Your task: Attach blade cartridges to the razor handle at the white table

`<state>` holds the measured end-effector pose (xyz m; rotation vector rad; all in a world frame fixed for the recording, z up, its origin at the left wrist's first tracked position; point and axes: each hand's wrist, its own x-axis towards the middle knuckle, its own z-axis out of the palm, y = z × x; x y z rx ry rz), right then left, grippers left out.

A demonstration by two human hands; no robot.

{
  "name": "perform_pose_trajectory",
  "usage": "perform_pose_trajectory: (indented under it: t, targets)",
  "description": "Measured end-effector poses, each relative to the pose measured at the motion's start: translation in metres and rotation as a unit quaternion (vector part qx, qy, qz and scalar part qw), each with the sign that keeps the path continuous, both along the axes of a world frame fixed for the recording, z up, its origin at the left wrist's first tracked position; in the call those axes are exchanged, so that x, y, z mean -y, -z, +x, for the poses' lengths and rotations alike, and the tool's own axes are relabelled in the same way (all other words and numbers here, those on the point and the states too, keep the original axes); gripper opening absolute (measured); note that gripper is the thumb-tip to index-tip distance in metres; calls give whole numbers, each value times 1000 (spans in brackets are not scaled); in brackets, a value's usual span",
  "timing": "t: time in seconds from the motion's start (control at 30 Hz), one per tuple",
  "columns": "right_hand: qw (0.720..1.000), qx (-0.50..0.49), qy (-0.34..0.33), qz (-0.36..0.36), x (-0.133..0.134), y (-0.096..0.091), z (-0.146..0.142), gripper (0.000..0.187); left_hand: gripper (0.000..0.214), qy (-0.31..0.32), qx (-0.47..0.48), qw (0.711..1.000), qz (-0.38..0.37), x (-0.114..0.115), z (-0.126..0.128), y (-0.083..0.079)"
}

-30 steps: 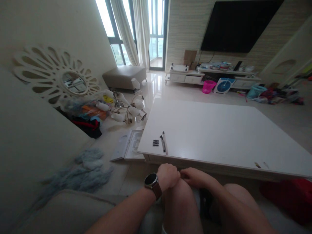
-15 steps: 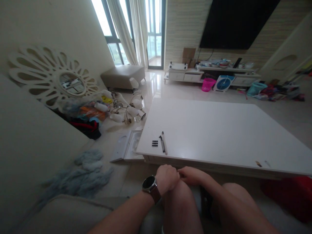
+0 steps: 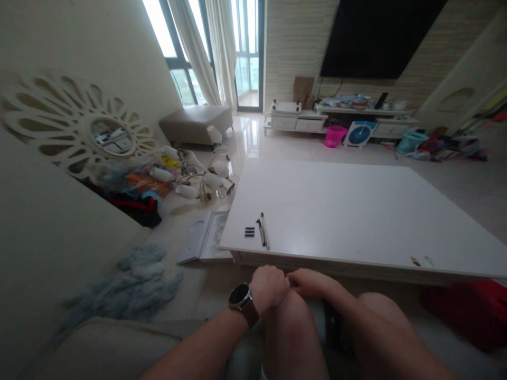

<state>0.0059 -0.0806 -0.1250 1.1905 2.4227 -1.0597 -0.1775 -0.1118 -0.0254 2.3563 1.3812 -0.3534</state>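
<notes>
Nearest to me, the left hand (image 3: 269, 287), with a watch (image 3: 238, 296) on its wrist, rests on the left knee (image 3: 291, 322). Its fingers (image 3: 279, 278) are curled into a loose fist, and I cannot tell whether anything sits inside. The right hand (image 3: 312, 282) comes in from the other side and touches that fist. Its fingertips are hidden behind it, so I cannot say whether they pinch or lie slack. I judge the work in hand to be some small fiddling between the two hands. A reach forward would mean lifting the fingers over the near edge of the white surface (image 3: 356, 211). Ahead of the fingers and slightly to their left, near that edge, lie two thin sticks (image 3: 263, 232), one dark and one pale, side by side. Just left of them is a short row of black pieces (image 3: 249, 231), too small to identify. Further left on the floor are a foam tray (image 3: 206, 240) and a chandelier (image 3: 202, 177). Far beyond hangs a dark television (image 3: 376, 37).
</notes>
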Motion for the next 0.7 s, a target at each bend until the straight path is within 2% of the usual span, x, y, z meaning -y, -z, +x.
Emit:
perform_pose_trajectory:
  t: [0.37, 0.7]
  targets:
    - [1000, -11, 13, -8, 2, -6, -3, 17, 43, -15, 15, 1000, -2, -1, 0, 3]
    - [1000, -3, 9, -3, 1, -2, -2, 20, 44, -22, 10, 1000, -8, -1, 1, 0]
